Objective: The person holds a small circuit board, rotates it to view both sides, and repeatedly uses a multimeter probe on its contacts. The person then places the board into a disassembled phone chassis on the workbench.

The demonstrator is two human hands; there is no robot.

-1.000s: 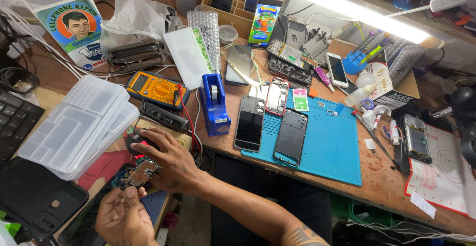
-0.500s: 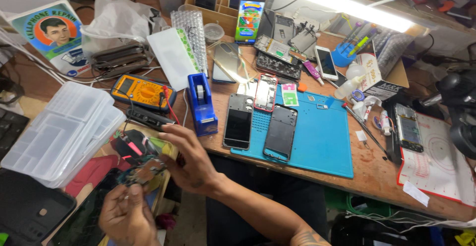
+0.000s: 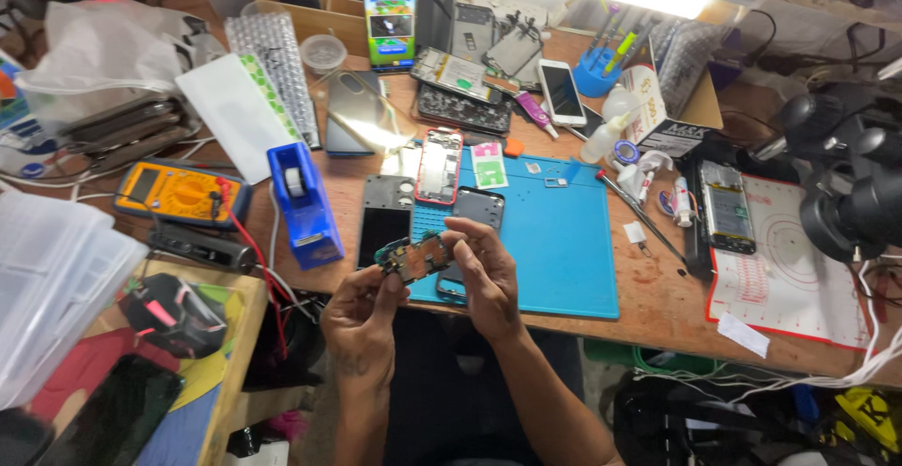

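Note:
My left hand (image 3: 362, 320) and my right hand (image 3: 484, 273) hold a small phone circuit board (image 3: 415, 256) between them, just above the front edge of the wooden workbench (image 3: 658, 287). The board is dark with green and orange parts. My left fingers pinch its left end. My right fingertips grip its right end. Under the hands lies a blue repair mat (image 3: 550, 240) with a dark phone back shell (image 3: 479, 210) and a black phone (image 3: 385, 222) beside it. A phone in a red frame (image 3: 439, 165) lies farther back.
A blue tape dispenser (image 3: 303, 205) and a yellow multimeter (image 3: 180, 194) with red leads sit to the left. A clear plastic box (image 3: 52, 287) is at far left. A microscope (image 3: 850, 184), a white mat (image 3: 799, 278) and several opened phones crowd the right and back.
Both hands have come up from the low side table at the left to the bench's front edge, carrying the circuit board. The camera view has shifted left and closer.

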